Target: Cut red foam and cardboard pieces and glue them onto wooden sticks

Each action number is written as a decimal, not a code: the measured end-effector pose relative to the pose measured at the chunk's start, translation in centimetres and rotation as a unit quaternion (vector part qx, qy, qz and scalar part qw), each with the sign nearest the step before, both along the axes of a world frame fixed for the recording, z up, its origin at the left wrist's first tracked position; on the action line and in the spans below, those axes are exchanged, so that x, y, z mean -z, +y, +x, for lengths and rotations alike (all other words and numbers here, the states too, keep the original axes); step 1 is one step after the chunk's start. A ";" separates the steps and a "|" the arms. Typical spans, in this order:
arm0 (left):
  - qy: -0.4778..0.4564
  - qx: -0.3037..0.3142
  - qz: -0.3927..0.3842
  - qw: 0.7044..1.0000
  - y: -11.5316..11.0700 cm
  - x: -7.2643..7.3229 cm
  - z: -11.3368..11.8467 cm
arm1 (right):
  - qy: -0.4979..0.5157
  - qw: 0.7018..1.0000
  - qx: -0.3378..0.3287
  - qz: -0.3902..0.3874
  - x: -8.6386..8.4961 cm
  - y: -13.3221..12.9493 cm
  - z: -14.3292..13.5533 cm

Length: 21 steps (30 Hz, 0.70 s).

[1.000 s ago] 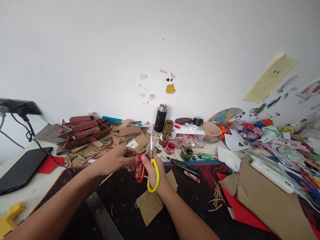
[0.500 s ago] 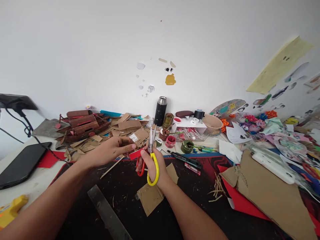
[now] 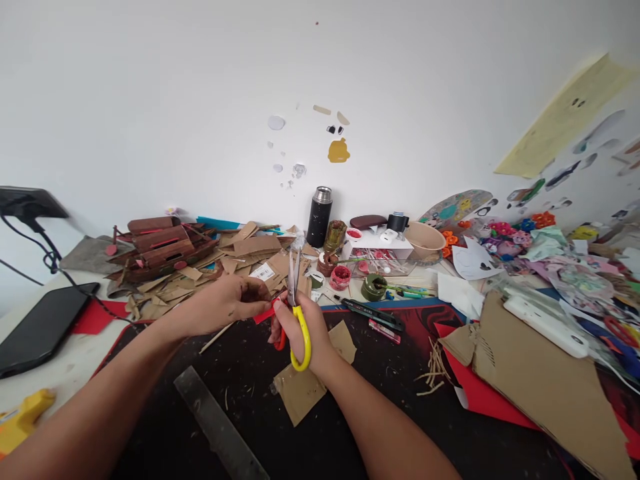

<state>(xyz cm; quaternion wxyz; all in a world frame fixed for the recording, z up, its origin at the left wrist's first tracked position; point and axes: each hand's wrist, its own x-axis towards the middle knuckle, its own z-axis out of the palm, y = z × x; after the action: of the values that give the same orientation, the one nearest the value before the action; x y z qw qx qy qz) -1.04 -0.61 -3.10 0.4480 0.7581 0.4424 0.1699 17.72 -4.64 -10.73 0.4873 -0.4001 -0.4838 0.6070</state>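
Observation:
In the head view, my right hand (image 3: 306, 328) is closed on scissors (image 3: 301, 337) with yellow and red handles, their blades pointing up and slightly apart. Its thumb also presses on a small red paper strip (image 3: 263, 315). From the left, my left hand (image 3: 227, 305) pinches at the upper edge of that strip, with fingers curled and thumb extended. The exact contact of its fingertips is partly hidden. Below my right hand, a brown cardboard piece (image 3: 303, 393) lies on the dark mat (image 3: 380, 400), and a metal ruler (image 3: 217, 423) rests to its left.
Cardboard scraps (image 3: 257, 247) and a brown model boat (image 3: 163, 247) lie at the back left. A black flask (image 3: 319, 219), paint jars (image 3: 341, 277) and a utility knife (image 3: 370, 313) are beyond my hands. Large cardboard (image 3: 545, 380) lies right; a phone (image 3: 45, 327) lies left.
The red strip has tilted and shows less of its face. Both hands have shifted slightly left, and the scissors have turned a little with the right hand. The camera view has moved slightly.

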 end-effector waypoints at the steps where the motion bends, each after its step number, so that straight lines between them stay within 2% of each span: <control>1: 0.000 -0.007 0.005 1.000 0.0 0.0 0.0 | 0.008 1.000 -0.002 -0.001 0.0 0.0 0.0; 5: -0.015 -0.071 0.036 0.997 0.1 0.2 0.4 | 0.040 0.999 -0.011 -0.004 -0.2 0.1 0.2; 10: -0.108 -0.144 0.043 0.983 0.0 1.0 1.7 | 0.033 0.999 -0.010 -0.002 0.4 0.1 0.3; 15: -0.123 -0.166 0.055 0.977 -0.6 1.8 2.9 | 0.032 0.999 0.006 0.000 0.7 0.2 0.0; 21: -0.146 -0.190 0.041 0.970 -0.8 1.9 3.4 | 0.038 0.999 0.006 0.005 0.1 0.4 -0.1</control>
<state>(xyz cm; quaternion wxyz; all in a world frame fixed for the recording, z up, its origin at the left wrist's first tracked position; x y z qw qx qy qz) 2.40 -1.45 -5.03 0.4355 0.6451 0.5008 0.3786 17.61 -4.27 -10.79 0.5108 -0.3772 -0.4661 0.6161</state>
